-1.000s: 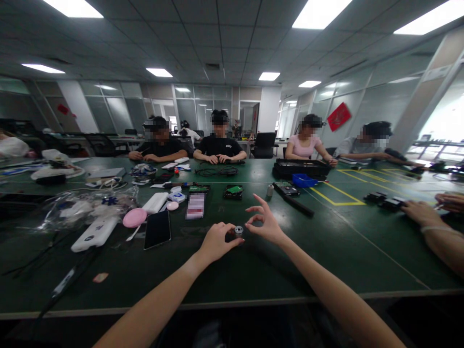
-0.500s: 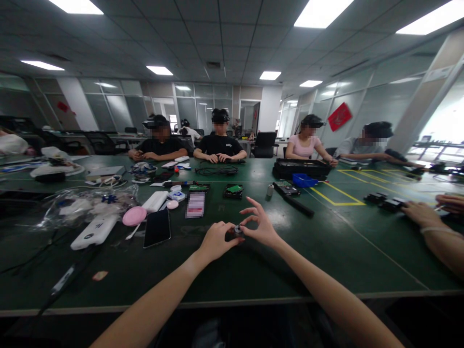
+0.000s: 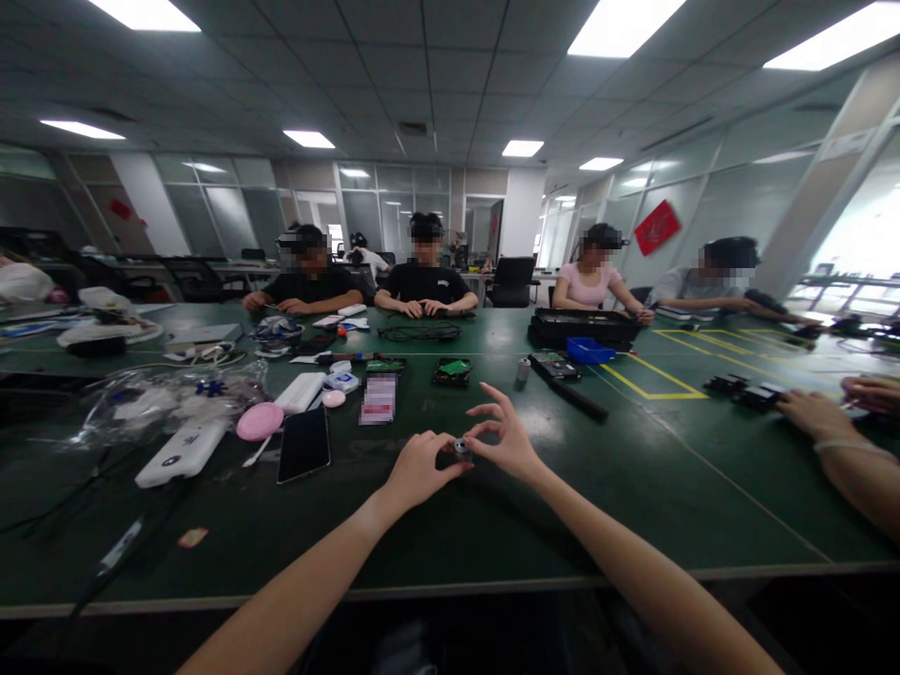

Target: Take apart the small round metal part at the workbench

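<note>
Well to the left of the small metal cylinder [image 3: 461, 448], on the green desk [image 3: 394, 562], there lay a white device [image 3: 184, 452], then a pink disc [image 3: 260, 422] and a dark tablet [image 3: 305, 445], and nearer to it, a little farther back, a phone with a lit screen [image 3: 378, 400]. Directly at the left side of the cylinder was the person's left hand [image 3: 422, 469], whose thumb and fingers held it from both sides. The cylinder stood upright between the two hands; whether it touched the desk, I could not tell. Directly behind it lay a green circuit board [image 3: 454, 370]. On its right side was the right hand [image 3: 507, 439], and here was the change: one second earlier these fingers were apart from the cylinder, and now they reached its upper edge, so both hands worked on the same piece. The right thumb and forefinger were narrow, the other fingers spread; whether they gripped firmly was not clear. Behind and to the right of the cylinder were a second cylinder [image 3: 523, 368], a black bar [image 3: 580, 401] and a blue tray [image 3: 591, 351].
</note>
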Available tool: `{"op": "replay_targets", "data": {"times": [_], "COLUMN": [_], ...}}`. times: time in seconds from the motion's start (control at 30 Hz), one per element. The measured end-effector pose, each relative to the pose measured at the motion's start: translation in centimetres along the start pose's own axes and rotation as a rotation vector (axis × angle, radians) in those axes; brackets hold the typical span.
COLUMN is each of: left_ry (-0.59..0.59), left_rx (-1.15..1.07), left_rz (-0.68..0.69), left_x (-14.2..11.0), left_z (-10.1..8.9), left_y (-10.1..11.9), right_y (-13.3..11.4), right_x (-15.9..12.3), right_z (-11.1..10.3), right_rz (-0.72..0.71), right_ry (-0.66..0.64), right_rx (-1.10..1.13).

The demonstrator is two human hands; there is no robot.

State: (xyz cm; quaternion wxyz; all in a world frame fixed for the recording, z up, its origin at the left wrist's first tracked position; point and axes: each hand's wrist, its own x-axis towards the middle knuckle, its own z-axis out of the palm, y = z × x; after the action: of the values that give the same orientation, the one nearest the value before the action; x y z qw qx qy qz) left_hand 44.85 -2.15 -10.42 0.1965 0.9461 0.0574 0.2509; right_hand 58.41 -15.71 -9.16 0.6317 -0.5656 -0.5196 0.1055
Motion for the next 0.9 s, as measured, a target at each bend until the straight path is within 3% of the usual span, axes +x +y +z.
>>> {"op": "replay_targets", "data": {"times": [0.13, 0.33, 0.9], "left_ry": [0.006, -0.001, 0.002], "left_rx": [-0.007, 0.005, 0.000], "left_rz": [0.011, 0.018, 0.022], "left_x": [-0.05, 0.03, 0.01], "left_z": [0.11, 0.12, 0.08], "left_y": [-0.12, -0.26, -0.21], "right_y": [0.43, 0.50, 0.13], "right_x": [0.14, 0.07, -0.13], "right_z": [0.13, 0.32, -0.09], "right_rz": [0.029, 0.055, -0.015], "right_ry": [0.040, -0.003, -0.049], "right_rx": [0.058, 0.096, 0.009]}}
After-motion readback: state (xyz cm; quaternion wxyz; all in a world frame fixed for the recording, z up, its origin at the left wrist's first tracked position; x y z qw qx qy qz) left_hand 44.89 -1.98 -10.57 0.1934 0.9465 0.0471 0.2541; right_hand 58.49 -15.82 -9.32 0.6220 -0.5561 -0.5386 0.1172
